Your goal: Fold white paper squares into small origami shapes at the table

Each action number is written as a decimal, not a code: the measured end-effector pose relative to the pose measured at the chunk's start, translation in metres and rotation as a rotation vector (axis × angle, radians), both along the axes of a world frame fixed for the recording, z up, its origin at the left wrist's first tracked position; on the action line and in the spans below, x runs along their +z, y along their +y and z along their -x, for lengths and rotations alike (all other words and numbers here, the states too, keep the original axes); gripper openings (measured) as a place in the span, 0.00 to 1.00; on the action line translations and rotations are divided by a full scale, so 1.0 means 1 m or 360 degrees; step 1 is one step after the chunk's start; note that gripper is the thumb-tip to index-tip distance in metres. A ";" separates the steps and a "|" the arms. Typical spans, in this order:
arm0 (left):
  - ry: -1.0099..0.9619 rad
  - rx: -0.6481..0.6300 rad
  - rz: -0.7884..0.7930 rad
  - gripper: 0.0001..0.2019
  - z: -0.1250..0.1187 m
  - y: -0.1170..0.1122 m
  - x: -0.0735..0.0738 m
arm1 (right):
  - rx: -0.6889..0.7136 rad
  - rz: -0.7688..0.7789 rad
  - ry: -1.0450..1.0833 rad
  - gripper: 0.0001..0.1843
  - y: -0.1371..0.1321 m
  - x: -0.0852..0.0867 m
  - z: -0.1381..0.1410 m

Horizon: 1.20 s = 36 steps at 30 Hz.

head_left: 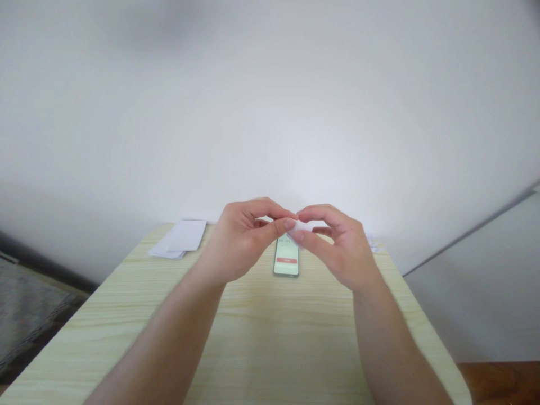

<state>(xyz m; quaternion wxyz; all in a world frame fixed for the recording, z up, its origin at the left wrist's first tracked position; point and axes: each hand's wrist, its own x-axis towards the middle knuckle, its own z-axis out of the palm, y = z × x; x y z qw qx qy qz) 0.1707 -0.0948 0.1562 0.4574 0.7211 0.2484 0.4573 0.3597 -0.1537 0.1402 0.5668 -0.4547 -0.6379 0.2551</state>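
Note:
Between my two hands, above the far part of the table, is a small folded piece of white paper (pixel 304 226). My left hand (pixel 248 236) pinches its left end between thumb and fingers. My right hand (pixel 337 239) grips it from the other side, thumb in front and fingers behind. The fingertips of both hands nearly meet and cover much of the paper, so its exact shape is hidden. Just below and behind it lies a phone (pixel 286 268) with a lit screen showing a timer and a red bar; my hands hide its upper end.
Several white paper sheets (pixel 188 235) lie stacked at the table's far left. Small whitish pieces (pixel 373 242) show behind my right hand at the far right. The pale wooden table (pixel 274 337) meets a white wall (pixel 270 112) at the back.

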 end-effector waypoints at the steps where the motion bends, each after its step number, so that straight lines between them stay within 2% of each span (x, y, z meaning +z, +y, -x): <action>1: 0.0021 -0.0005 0.0011 0.06 -0.001 -0.001 0.001 | -0.0005 0.0035 -0.0010 0.10 0.000 0.000 0.001; 9: 0.0013 -0.0046 0.0122 0.06 -0.003 -0.004 0.003 | 0.0007 0.0150 0.0032 0.06 0.000 -0.001 0.002; 15: 0.0134 0.0053 0.0077 0.08 -0.001 -0.003 0.004 | -0.0008 0.0152 0.0060 0.04 0.000 0.000 0.003; 22: 0.0211 0.0019 -0.0083 0.09 -0.002 -0.003 0.002 | 0.0047 0.0155 0.0032 0.07 -0.001 0.002 0.003; 29: 0.0166 -0.0140 -0.0015 0.10 -0.001 0.000 0.000 | 0.0181 0.0223 0.0151 0.09 0.000 -0.001 0.001; 36: 0.0173 -0.0060 -0.0028 0.11 0.000 0.003 -0.002 | 0.0218 0.0194 0.0128 0.11 0.003 0.000 -0.001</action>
